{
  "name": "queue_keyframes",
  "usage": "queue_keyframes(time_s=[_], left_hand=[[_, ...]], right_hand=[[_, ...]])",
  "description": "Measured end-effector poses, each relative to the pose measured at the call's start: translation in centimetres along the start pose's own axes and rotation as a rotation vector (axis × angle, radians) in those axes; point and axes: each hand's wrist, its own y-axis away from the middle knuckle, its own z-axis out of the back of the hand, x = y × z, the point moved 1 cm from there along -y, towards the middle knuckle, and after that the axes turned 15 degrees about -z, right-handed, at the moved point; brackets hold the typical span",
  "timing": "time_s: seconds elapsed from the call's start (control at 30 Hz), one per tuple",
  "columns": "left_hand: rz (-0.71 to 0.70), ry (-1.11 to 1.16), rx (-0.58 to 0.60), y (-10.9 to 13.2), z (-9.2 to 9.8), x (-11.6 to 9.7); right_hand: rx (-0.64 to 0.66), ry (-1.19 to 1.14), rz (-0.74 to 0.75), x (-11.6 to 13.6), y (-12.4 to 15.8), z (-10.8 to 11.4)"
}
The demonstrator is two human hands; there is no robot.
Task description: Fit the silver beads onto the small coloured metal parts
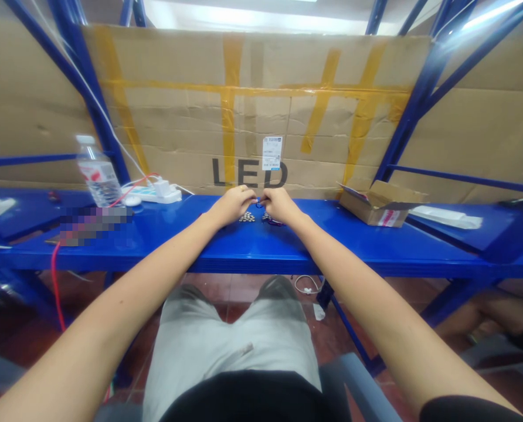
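Over the blue bench (252, 249), my left hand (235, 202) and my right hand (279, 204) meet with fingertips pinched close together. Between them shows a small dark blue loop-like piece (259, 204), too small to name; the right fingers grip it. The left fingers are closed as well, but what they pinch cannot be made out. Just below the left hand lies a pile of small shiny metal pieces (247, 217). A few more metal pieces (265, 216) lie under the right hand, beside a dark purple item (277, 222) partly hidden by that hand.
An open cardboard box (376, 205) stands to the right. Leftward are a water bottle (97, 173), a white power strip (165, 192) and a blurred-out object with a red cable (55, 287). A large cardboard sheet (177, 129) walls the back. Another person's limb (476, 313) shows at right.
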Motion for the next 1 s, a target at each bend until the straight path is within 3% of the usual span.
queue_keyframes(time_s=[0.33, 0.63, 1.0], left_hand=[[-0.081, -0.053, -0.023, -0.22, -0.15, 0.08], [-0.032, -0.115, -0.021, -0.09, -0.03, 0.02], [0.03, -0.146, -0.012, -0.41, 0.18, -0.69]], right_hand=[[-0.01, 0.106, 0.014, 0.24, 0.14, -0.12], [-0.058, -0.116, 0.023, 0.55, 0.49, 0.19], [-0.089, -0.006, 0.108, 0.34, 0.19, -0.41]])
